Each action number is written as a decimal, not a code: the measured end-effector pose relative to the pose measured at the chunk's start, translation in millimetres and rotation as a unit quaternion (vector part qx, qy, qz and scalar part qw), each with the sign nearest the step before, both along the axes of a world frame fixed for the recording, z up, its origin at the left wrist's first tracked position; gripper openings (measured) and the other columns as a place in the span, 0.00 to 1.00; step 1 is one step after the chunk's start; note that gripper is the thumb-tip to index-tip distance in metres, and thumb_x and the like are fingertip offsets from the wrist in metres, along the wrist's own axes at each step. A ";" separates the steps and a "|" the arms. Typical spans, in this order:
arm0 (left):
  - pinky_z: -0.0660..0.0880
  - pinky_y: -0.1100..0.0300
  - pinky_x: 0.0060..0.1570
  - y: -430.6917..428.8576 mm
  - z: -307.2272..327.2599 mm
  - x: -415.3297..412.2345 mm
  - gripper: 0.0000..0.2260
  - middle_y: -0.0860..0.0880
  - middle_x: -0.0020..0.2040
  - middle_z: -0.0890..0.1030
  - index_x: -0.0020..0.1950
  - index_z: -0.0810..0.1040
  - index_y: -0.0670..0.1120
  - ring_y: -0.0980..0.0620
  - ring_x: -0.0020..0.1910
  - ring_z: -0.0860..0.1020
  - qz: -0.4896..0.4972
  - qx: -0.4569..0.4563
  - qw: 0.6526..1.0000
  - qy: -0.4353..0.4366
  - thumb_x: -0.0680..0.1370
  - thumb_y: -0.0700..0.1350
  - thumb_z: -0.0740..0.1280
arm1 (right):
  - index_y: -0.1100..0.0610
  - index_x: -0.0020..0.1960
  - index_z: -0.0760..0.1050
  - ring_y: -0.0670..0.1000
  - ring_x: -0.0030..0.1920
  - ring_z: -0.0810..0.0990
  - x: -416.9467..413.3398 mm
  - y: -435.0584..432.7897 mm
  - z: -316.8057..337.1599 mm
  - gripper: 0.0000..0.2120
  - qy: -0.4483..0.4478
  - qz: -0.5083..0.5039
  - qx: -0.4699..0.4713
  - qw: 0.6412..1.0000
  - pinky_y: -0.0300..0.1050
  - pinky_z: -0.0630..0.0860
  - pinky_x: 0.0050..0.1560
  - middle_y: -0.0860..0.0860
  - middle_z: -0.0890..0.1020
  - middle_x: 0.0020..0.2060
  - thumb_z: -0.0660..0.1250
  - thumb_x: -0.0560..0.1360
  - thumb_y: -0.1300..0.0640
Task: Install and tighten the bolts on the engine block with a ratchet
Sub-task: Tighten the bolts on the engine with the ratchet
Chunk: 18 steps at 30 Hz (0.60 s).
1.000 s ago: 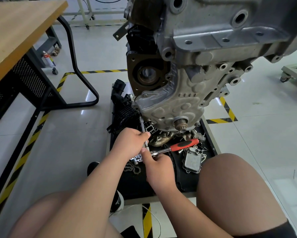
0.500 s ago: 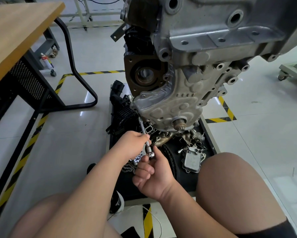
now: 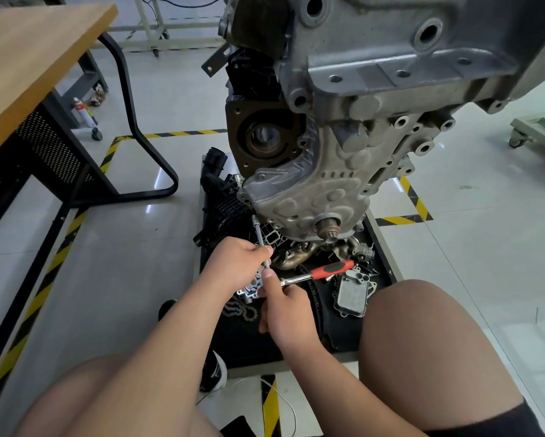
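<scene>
Left hand is curled round the extension bar about midway, steadying it. The bar runs up to a socket seated at the lower-left edge of the timing cover. We can't see the bolt, it's hidden under the socket. Right hand sits just below, thumb up against the ratchet head where it joins the bar, fingers curled under it. The red handle sticks out to the right with nothing on it. Engine block stands over the parts tray. We'd judge it heavy and rigid, so it shouldn't shift under wrench load. The tooling is all steel: stiff, and the chrome is likely slick. A long thin bar will probably cock off the bolt head if side-loaded, so we'd keep the left hand on it as a guide, close to the socket. For real torque we'd grip the red rubber handle, not the head. The cover looks like cast alloy, so go easy on the threads.
</scene>
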<state>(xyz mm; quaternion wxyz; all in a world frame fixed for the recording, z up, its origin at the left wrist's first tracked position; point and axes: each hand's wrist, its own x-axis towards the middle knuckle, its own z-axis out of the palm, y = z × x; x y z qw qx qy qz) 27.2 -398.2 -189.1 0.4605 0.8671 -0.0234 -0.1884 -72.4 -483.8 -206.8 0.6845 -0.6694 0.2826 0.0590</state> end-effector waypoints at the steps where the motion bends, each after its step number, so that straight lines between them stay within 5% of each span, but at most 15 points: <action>1: 0.69 0.62 0.32 -0.1 1.0 0.1 0.10 0.48 0.32 0.77 0.33 0.82 0.58 0.53 0.32 0.74 0.000 0.003 1.000 -0.002 0.74 0.55 0.68 | 0.66 0.40 0.75 0.49 0.23 0.74 -0.8 -0.9 -1.3 0.30 -0.008 0.014 -0.048 0.999 0.42 0.72 0.26 0.52 0.74 0.23 0.59 0.77 0.38; 3: 0.70 0.62 0.33 0.1 0.4 0.5 0.11 0.47 0.33 0.78 0.33 0.82 0.57 0.52 0.33 0.74 0.003 0.007 1.000 -0.005 0.75 0.55 0.68 | 0.57 0.35 0.72 0.46 0.25 0.74 -1.5 -2.5 -3.7 0.25 -0.021 0.037 -0.140 0.989 0.43 0.71 0.28 0.49 0.75 0.25 0.60 0.76 0.37; 5: 0.69 0.60 0.34 0.9 -0.6 1.0 0.11 0.47 0.33 0.77 0.33 0.82 0.57 0.51 0.34 0.74 0.006 0.011 1.000 -0.005 0.74 0.55 0.68 | 0.51 0.37 0.70 0.41 0.24 0.72 -1.9 -3.6 -6.4 0.18 -0.033 0.062 -0.213 0.975 0.33 0.64 0.25 0.45 0.73 0.26 0.62 0.76 0.38; 9: 0.69 0.60 0.35 1.5 -4.3 1.1 0.15 0.47 0.34 0.76 0.37 0.82 0.44 0.52 0.34 0.73 0.017 0.018 1.000 -0.008 0.74 0.54 0.69 | 0.52 0.42 0.72 0.41 0.25 0.72 -2.8 -2.5 -10.1 0.16 -0.042 0.074 -0.237 0.968 0.34 0.63 0.25 0.45 0.74 0.28 0.62 0.77 0.39; 11: 0.67 0.63 0.28 0.6 -4.1 0.5 0.18 0.50 0.27 0.73 0.39 0.81 0.38 0.54 0.28 0.70 0.025 0.025 0.999 -0.023 0.74 0.54 0.69 | 0.54 0.39 0.72 0.41 0.23 0.73 -1.7 1.2 -5.3 0.17 -0.042 0.040 -0.122 0.991 0.38 0.69 0.28 0.46 0.76 0.25 0.61 0.78 0.42; 13: 0.64 0.66 0.22 -0.7 -2.0 0.4 0.17 0.53 0.22 0.68 0.33 0.80 0.42 0.56 0.21 0.65 0.021 0.021 0.999 -0.024 0.74 0.54 0.69 | 0.59 0.41 0.74 0.49 0.22 0.72 0.5 6.0 0.9 0.21 -0.018 -0.016 0.105 0.994 0.42 0.71 0.27 0.50 0.74 0.23 0.58 0.80 0.43; 15: 0.62 0.67 0.20 -2.4 0.8 0.7 0.16 0.55 0.19 0.67 0.32 0.81 0.48 0.57 0.18 0.64 0.011 0.003 1.000 0.001 0.76 0.54 0.66 | 0.59 0.40 0.73 0.51 0.22 0.66 1.3 8.3 7.2 0.26 0.022 -0.060 0.331 0.942 0.40 0.65 0.26 0.52 0.69 0.22 0.54 0.80 0.38; 18: 0.62 0.66 0.21 -5.4 0.6 2.5 0.16 0.56 0.18 0.69 0.36 0.82 0.46 0.59 0.16 0.66 0.006 -0.027 0.998 0.061 0.79 0.52 0.62 | 0.56 0.30 0.72 0.49 0.20 0.61 1.9 9.1 10.4 0.33 0.061 -0.061 0.494 0.865 0.41 0.58 0.28 0.50 0.63 0.20 0.49 0.77 0.30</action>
